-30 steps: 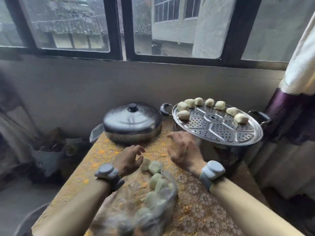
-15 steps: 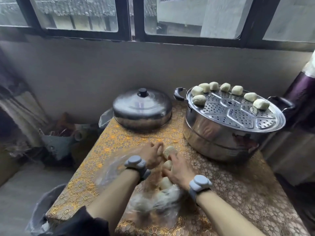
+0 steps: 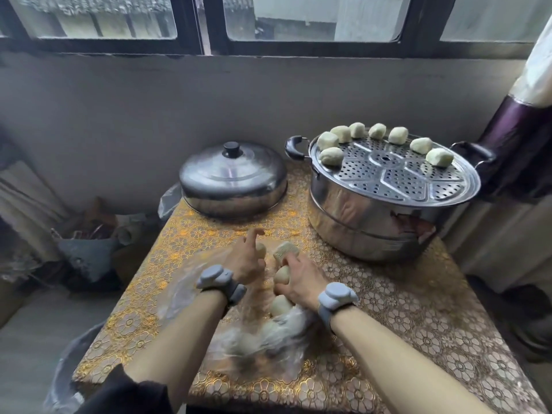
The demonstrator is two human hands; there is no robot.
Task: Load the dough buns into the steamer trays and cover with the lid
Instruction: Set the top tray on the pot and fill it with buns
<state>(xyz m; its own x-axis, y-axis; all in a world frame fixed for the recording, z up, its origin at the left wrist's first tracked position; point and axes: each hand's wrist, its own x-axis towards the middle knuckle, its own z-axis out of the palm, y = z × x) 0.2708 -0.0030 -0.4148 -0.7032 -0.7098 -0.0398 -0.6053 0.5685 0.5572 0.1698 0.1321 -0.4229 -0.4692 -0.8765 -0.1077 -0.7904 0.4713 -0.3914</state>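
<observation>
right hand [image 3: 301, 280] gripping dough bun [image 3: 282, 274], left hand [image 3: 246, 262] against second bun [image 3: 261, 250]; lid [image 3: 233, 180] aside

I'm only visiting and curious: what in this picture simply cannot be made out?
Head view only:
1. Plastic bag: its crinkled film smears the buns inside, so they are uncountable.
2. Left hand: blurred; whether it grips the bun it half hides is unclear.
3. Inside the steamer pot: covered by the perforated tray.
4. Under the lid: hidden by its dome.

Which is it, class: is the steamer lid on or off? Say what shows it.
Off. The lid rests on the table beside the pot; the tray on top lies uncovered, buns along its far rim.
</observation>
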